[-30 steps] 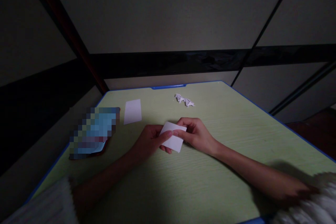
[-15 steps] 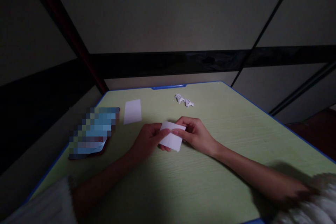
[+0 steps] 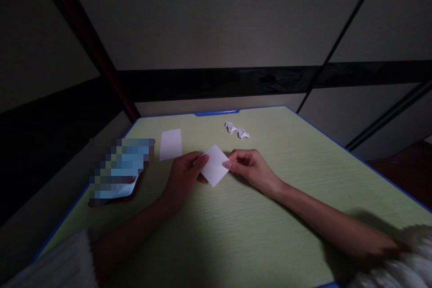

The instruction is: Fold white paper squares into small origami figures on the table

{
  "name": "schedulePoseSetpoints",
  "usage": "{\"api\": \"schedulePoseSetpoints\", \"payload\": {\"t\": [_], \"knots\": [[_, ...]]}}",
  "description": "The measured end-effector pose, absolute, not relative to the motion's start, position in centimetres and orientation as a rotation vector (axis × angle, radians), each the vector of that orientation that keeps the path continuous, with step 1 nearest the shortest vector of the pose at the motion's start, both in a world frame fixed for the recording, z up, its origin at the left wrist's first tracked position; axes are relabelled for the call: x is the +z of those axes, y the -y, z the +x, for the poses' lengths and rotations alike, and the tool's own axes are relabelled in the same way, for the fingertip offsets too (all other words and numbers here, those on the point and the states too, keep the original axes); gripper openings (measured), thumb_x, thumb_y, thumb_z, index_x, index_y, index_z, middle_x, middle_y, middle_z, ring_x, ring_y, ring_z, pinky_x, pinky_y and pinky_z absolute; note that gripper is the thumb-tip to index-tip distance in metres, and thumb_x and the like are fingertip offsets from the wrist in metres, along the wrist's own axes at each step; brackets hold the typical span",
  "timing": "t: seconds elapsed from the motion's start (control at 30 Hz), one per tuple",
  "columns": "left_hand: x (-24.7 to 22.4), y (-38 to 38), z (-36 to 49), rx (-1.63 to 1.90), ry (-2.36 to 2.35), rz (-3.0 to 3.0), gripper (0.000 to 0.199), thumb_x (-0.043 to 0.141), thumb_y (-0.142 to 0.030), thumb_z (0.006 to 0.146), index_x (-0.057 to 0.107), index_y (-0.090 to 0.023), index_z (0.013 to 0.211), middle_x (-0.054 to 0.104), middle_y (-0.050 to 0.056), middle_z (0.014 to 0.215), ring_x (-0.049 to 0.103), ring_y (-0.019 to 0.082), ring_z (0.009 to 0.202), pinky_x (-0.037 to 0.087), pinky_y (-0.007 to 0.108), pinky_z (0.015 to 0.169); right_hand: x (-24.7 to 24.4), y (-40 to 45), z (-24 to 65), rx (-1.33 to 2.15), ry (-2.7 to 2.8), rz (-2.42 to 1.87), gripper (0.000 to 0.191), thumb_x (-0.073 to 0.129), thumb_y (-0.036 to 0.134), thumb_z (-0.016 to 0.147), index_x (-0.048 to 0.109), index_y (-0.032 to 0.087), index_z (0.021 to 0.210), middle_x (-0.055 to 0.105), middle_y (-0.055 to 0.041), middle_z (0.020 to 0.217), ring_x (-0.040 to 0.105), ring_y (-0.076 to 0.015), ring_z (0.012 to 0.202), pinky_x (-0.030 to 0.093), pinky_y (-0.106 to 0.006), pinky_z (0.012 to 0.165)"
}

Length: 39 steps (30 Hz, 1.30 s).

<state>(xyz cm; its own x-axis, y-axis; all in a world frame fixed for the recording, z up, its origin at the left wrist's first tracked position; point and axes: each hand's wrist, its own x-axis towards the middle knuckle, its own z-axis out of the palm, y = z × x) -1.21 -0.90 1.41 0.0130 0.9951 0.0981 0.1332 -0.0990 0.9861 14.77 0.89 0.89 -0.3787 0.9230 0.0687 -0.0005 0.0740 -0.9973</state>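
A small white paper square (image 3: 215, 166) is held above the middle of the green table, turned so that one corner points toward me and another away. My left hand (image 3: 185, 173) pinches its left corner, thumb on top and fingers beneath. At the right corner my right hand (image 3: 251, 168) grips it between thumb and curled fingers. Beyond the hands, two small folded white paper figures (image 3: 229, 127) (image 3: 242, 133) lie side by side. A flat white sheet (image 3: 170, 144) rests on the table to the left of them.
On the left side of the green table (image 3: 286, 234) lies a flat object with a dark red edge (image 3: 126, 171), its surface pixelated. The table has a blue rim, and a panelled wall (image 3: 216, 18) stands behind it.
The paper square has turned so its corners point toward and away from me. My left hand has shifted slightly left, and the two thumbs have moved apart to opposite corners.
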Motion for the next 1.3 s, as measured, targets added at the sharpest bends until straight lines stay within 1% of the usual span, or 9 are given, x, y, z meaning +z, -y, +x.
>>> {"api": "schedulePoseSetpoints", "payload": {"t": [0.27,0.63,0.73,0.8,0.87,0.93,1.03,1.17,1.3], "knots": [[1.4,0.7,-1.2,1.234,-1.277,1.350,0.017,0.055,-0.027,0.067,0.060,-0.012,0.060,0.050,-0.006,0.041,0.044,0.006,0.037,0.035,0.017,0.038,0.9,-0.8,14.8,1.448,1.476,-0.956,0.022,0.068,0.028,0.057,0.054,0.012,0.053,0.046,0.0047,0.050,0.035,-0.0043,0.046,0.026,-0.021,0.046],[1.3,0.7,-1.3,1.181,-1.223,1.362,0.018,0.057,-0.027,0.065,0.059,-0.012,0.057,0.049,-0.005,0.040,0.042,0.005,0.037,0.033,0.017,0.037,0.7,-0.8,15.0,1.448,1.487,-0.842,0.017,0.069,0.023,0.056,0.057,0.012,0.052,0.049,0.0036,0.054,0.041,-0.0053,0.050,0.030,-0.022,0.049],[1.0,0.7,-1.4,1.153,-1.217,1.362,0.016,0.058,-0.028,0.064,0.059,-0.012,0.061,0.050,-0.004,0.045,0.040,0.005,0.037,0.031,0.016,0.037,0.7,-0.7,15.0,1.460,1.484,-0.827,0.016,0.069,0.022,0.056,0.057,0.012,0.052,0.049,0.0036,0.054,0.041,-0.0052,0.050,0.030,-0.022,0.049],[0.8,0.7,-1.4,1.173,-1.225,1.350,0.016,0.060,-0.027,0.064,0.058,-0.013,0.070,0.052,-0.004,0.052,0.040,0.004,0.039,0.030,0.016,0.035,0.7,-0.7,15.0,1.460,1.481,-0.827,0.016,0.069,0.022,0.056,0.057,0.013,0.052,0.048,0.0038,0.054,0.040,-0.0052,0.050,0.029,-0.022,0.048],[0.7,0.8,-1.4,1.235,-1.236,1.395,0.021,0.061,-0.025,0.062,0.056,-0.015,0.080,0.050,-0.004,0.059,0.042,0.005,0.045,0.031,0.015,0.037,0.7,-0.7,15.0,1.457,1.476,-0.824,0.017,0.069,0.022,0.056,0.057,0.013,0.051,0.048,0.0038,0.053,0.039,-0.0050,0.049,0.028,-0.022,0.047],[0.6,0.9,-1.4,1.307,-1.265,1.507,0.025,0.063,-0.022,0.061,0.054,-0.016,0.083,0.045,-0.004,0.064,0.044,0.006,0.053,0.033,0.015,0.041,0.7,-0.6,14.9,1.458,1.472,-0.818,0.016,0.069,0.022,0.056,0.057,0.013,0.051,0.048,0.0038,0.053,0.038,-0.0050,0.049,0.028,-0.021,0.047],[0.4,1.3,-1.5,1.335,-1.332,1.684,0.026,0.062,-0.020,0.062,0.051,-0.019,0.086,0.039,-0.005,0.067,0.041,0.006,0.056,0.033,0.015,0.043,0.6,-0.7,14.9,1.467,1.462,-0.802,0.015,0.069,0.022,0.056,0.058,0.013,0.053,0.049,0.0036,0.054,0.039,-0.0051,0.050,0.028,-0.021,0.047],[0.4,1.6,-1.4,1.346,-1.399,1.859,0.023,0.060,-0.019,0.065,0.048,-0.019,0.084,0.038,-0.005,0.070,0.038,0.007,0.055,0.032,0.016,0.045,0.5,-0.7,14.9,1.466,1.452,-0.792,0.016,0.069,0.023,0.057,0.058,0.013,0.053,0.050,0.0032,0.054,0.040,-0.0051,0.050,0.029,-0.021,0.047],[0.7,1.7,-1.3,1.425,-1.456,1.969,0.020,0.060,-0.015,0.063,0.048,-0.019,0.079,0.039,-0.004,0.071,0.035,0.006,0.052,0.031,0.017,0.045,0.7,-0.6,14.8,1.452,1.450,-0.808,0.019,0.069,0.024,0.057,0.056,0.013,0.051,0.048,0.0037,0.053,0.039,-0.0051,0.049,0.028,-0.021,0.046]]}}
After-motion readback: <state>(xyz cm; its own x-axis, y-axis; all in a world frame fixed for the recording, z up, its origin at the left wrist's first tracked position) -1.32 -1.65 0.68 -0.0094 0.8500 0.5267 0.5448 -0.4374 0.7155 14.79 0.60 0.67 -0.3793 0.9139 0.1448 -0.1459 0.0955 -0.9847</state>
